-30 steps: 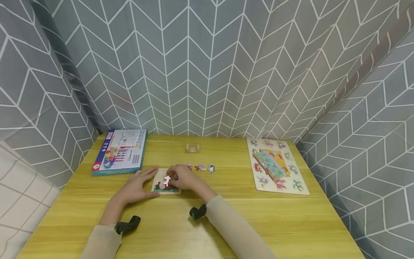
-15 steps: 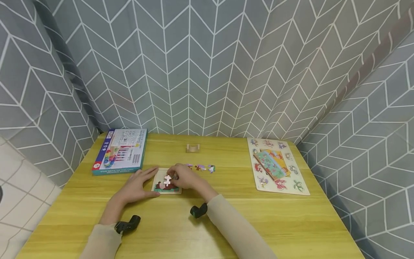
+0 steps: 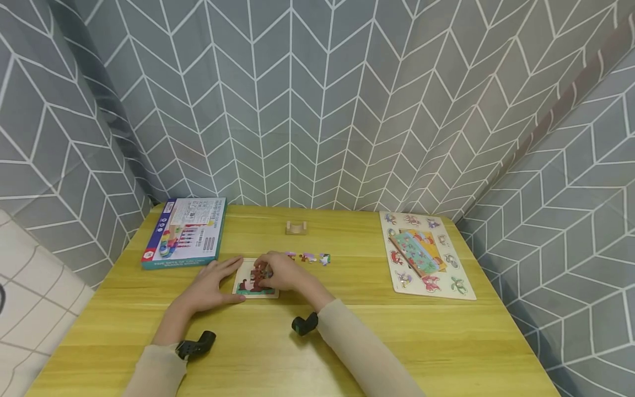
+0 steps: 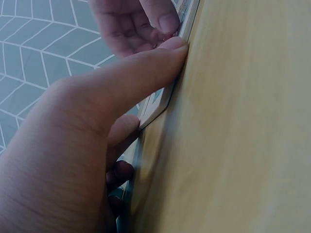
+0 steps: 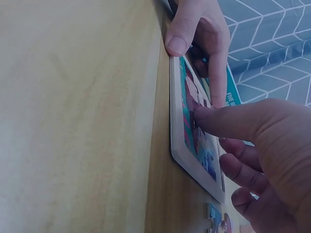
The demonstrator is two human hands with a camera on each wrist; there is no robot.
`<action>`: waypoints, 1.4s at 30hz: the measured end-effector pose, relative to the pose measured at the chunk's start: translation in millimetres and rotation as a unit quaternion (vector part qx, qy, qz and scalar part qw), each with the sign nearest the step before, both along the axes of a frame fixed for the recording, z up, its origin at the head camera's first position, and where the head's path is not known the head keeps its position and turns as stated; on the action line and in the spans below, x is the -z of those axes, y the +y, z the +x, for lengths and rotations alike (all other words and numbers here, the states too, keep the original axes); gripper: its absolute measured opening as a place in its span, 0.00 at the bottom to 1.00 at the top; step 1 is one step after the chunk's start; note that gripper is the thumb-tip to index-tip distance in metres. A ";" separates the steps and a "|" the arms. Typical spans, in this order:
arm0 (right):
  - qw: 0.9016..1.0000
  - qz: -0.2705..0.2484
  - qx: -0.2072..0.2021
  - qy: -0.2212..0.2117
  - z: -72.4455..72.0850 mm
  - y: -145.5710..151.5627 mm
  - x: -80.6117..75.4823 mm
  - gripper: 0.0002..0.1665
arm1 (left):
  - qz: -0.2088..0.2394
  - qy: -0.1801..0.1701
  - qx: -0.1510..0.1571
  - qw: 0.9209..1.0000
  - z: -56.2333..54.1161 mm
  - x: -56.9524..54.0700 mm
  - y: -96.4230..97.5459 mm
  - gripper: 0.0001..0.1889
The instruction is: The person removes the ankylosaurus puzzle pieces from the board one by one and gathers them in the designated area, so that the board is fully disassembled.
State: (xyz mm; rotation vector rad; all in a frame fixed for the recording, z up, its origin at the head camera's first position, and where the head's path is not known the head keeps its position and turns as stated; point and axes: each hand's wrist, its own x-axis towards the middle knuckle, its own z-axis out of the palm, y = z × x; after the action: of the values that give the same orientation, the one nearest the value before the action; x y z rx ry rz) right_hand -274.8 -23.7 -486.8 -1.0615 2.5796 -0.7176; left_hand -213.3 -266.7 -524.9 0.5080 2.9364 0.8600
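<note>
A small square jigsaw board [image 3: 270,294] with a pale rim lies on the table, a brown animal picture over a green strip inside it. My left hand [image 3: 210,286] grips its left side, with the thumb at the near corner and the index finger at the far one. Over the board's right half is my right hand [image 3: 280,271], pinching a brown jigsaw piece [image 3: 257,274] down at the picture. In the right wrist view the right thumb [image 5: 228,121] reaches onto the picture, while the other fingers are bent beside it. The index fingertip is hidden there.
Several loose jigsaw pieces [image 3: 308,257] lie just right of the board. A small wooden holder [image 3: 296,227] stands behind. At the left is a flat printed box [image 3: 186,234]; at the right, a peg puzzle board [image 3: 461,270] carries two smaller boards. Patterned curtains [image 3: 317,110] enclose the table.
The piece under the right fingers looked pale and glaring before; now its brown print shows, in line with the picture. Both hands have stayed almost in place.
</note>
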 end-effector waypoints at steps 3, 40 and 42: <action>1.000 -0.001 -0.004 -0.008 -1.7 0.1 1.1 0.23 | 0.001 -0.001 0.001 1.000 -0.3 0.4 -0.2 0.54; 0.981 -0.124 0.145 0.028 15.4 111.3 19.7 0.25 | 0.016 -0.006 -0.002 1.000 -0.2 3.3 0.7 0.54; 0.981 -0.119 0.150 0.028 16.6 114.4 20.0 0.25 | 0.014 -0.006 -0.001 1.000 -0.2 3.4 1.1 0.54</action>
State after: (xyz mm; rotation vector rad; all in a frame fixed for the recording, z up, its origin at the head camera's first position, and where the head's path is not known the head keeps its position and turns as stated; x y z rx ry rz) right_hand -258.2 90.7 -506.7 -0.7683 2.7885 -1.1077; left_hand -213.6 -265.6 -528.3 0.4998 2.9188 0.9026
